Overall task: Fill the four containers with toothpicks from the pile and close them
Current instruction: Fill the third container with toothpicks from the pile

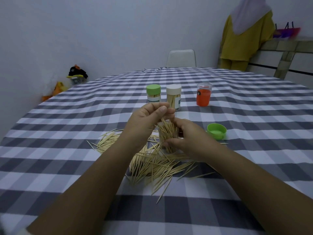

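A clear open container (pixel 168 138) packed with upright toothpicks stands in the middle of the table, and my right hand (pixel 188 140) grips its side. My left hand (pixel 147 119) pinches a small bunch of toothpicks at the container's mouth. A loose pile of toothpicks (pixel 152 163) lies spread on the cloth in front of and left of the container. A light green lid (pixel 216 131) lies upside down to the right. Farther back stand a filled container with a green lid (pixel 153 93), a filled one with a white lid (pixel 173 96), and an orange container (pixel 204 96).
A grey and white checked cloth (pixel 67 150) covers the round table. A white chair (pixel 181 58) stands at the far side. A person in yellow clothing (pixel 243 41) stands at the back right by a cabinet. Coloured items (pixel 76 73) lie by the wall at left.
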{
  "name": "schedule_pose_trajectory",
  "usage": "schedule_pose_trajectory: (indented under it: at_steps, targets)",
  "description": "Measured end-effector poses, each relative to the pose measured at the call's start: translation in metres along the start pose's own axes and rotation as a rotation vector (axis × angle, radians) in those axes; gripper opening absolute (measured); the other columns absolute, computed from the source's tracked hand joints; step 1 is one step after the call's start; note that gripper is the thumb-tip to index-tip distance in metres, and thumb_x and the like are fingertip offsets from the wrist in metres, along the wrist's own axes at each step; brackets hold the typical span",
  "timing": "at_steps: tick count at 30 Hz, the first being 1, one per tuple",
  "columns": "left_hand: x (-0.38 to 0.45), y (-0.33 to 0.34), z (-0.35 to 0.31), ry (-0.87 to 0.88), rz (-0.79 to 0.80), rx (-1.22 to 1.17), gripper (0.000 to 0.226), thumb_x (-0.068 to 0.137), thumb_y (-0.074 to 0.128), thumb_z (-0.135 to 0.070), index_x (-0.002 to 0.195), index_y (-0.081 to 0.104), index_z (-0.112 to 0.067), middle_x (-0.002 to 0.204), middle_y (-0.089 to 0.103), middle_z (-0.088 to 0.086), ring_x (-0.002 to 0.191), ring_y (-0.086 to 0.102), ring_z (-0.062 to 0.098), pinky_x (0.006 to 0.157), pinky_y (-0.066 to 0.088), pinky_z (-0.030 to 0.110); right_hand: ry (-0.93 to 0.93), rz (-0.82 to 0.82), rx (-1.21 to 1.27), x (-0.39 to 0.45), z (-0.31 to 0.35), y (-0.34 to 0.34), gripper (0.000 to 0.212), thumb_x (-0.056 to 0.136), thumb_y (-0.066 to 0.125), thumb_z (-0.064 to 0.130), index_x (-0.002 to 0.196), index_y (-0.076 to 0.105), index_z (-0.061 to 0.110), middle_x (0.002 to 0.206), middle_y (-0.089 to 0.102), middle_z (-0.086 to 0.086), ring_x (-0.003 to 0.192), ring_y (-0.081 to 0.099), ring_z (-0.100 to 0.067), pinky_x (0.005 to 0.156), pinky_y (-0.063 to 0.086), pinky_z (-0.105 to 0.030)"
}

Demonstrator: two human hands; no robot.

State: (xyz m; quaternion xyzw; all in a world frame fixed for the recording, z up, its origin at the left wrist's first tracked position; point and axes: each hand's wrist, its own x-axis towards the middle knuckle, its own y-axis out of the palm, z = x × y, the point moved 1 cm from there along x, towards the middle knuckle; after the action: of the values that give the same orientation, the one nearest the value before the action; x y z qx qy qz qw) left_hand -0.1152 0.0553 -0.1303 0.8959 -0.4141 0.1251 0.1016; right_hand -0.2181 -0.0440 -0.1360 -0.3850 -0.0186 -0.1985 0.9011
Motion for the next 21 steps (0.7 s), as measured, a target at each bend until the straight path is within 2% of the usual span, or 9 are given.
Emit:
schedule_pose_trajectory:
  at_steps: [3,6,9,11,13,16,17,19,21]
  targets:
    - [-0.001,-0.006,-0.005,-0.01,-0.004,0.058,0.021,0.09,0.051,-0.02,0.104,0.063,-0.013,0.101,0.072,0.002,0.102,0.066,0.016,0.094,0.05,0.032,0.02,0.004,-0.029,0.0,0.0,-0.001,0.076,0.083,0.071,0.026,0.146,0.03,0.019,0.138,0.046,-0.001,0.124,0.047,-0.016,0.103,0.04,-0.03]
    - [-0.001,-0.017,-0.011,-0.118,0.048,0.102,0.038,0.095,0.031,0.005,0.112,0.059,-0.014,0.118,0.066,0.004,0.113,0.061,0.016,0.1,0.046,0.033,0.03,0.021,-0.015,0.0,-0.002,-0.002,0.083,0.08,0.073,0.029,0.148,0.026,0.021,0.143,0.043,0.001,0.126,0.045,-0.014,0.105,0.039,-0.03]
    - [-0.004,-0.026,-0.011,-0.245,0.141,0.111,0.053,0.088,0.028,0.018,0.125,0.052,-0.011,0.127,0.059,0.005,0.12,0.055,0.018,0.105,0.04,0.035,0.008,0.026,0.031,-0.002,-0.003,-0.003,0.082,0.082,0.071,0.028,0.149,0.025,0.021,0.145,0.039,0.001,0.127,0.042,-0.012,0.104,0.038,-0.027]
    - [-0.006,-0.028,-0.009,-0.321,0.223,0.127,0.058,0.086,0.035,0.021,0.134,0.046,-0.01,0.131,0.057,0.007,0.118,0.057,0.018,0.105,0.04,0.038,-0.051,-0.038,0.072,-0.003,-0.002,-0.004,0.075,0.085,0.067,0.026,0.148,0.026,0.022,0.146,0.038,0.001,0.126,0.04,-0.007,0.104,0.037,-0.026]
    - [-0.007,-0.025,-0.007,-0.34,0.29,0.188,0.064,0.082,0.052,0.017,0.137,0.043,-0.015,0.131,0.057,0.007,0.114,0.06,0.019,0.097,0.048,0.034,-0.148,-0.157,0.082,-0.004,0.001,-0.003,0.065,0.089,0.062,0.024,0.146,0.03,0.023,0.146,0.038,0.003,0.126,0.037,-0.004,0.104,0.036,-0.022]
    - [-0.008,-0.015,-0.005,-0.283,0.271,0.315,0.069,0.08,0.066,0.008,0.138,0.042,-0.02,0.126,0.06,0.007,0.105,0.065,0.018,0.088,0.055,0.031,-0.317,-0.33,0.038,-0.005,0.006,0.003,0.047,0.093,0.056,0.026,0.139,0.045,0.022,0.139,0.046,0.004,0.119,0.035,0.006,0.092,0.028,0.001]
    - [-0.008,-0.013,-0.004,-0.246,0.246,0.353,0.063,0.08,0.067,0.006,0.133,0.047,-0.018,0.12,0.063,0.009,0.102,0.067,0.02,0.087,0.056,0.035,-0.373,-0.377,0.038,-0.005,0.006,0.005,0.042,0.092,0.055,0.026,0.134,0.052,0.018,0.133,0.051,0.002,0.117,0.038,0.006,0.092,0.029,0.001]
    - [-0.007,-0.012,-0.003,-0.182,0.203,0.434,0.046,0.08,0.068,0.004,0.12,0.056,-0.014,0.106,0.068,0.014,0.097,0.068,0.026,0.088,0.056,0.043,-0.452,-0.442,0.029,-0.003,0.006,0.011,0.035,0.09,0.056,0.026,0.122,0.063,0.013,0.122,0.058,-0.001,0.113,0.047,-0.003,0.096,0.035,-0.007]
    - [-0.007,-0.011,-0.004,-0.134,0.193,0.518,0.037,0.078,0.069,0.001,0.111,0.061,-0.014,0.098,0.071,0.012,0.093,0.069,0.023,0.086,0.056,0.044,-0.485,-0.463,0.002,0.0,0.007,0.016,0.033,0.088,0.054,0.028,0.114,0.068,0.013,0.113,0.061,-0.002,0.109,0.05,-0.009,0.096,0.037,-0.013]
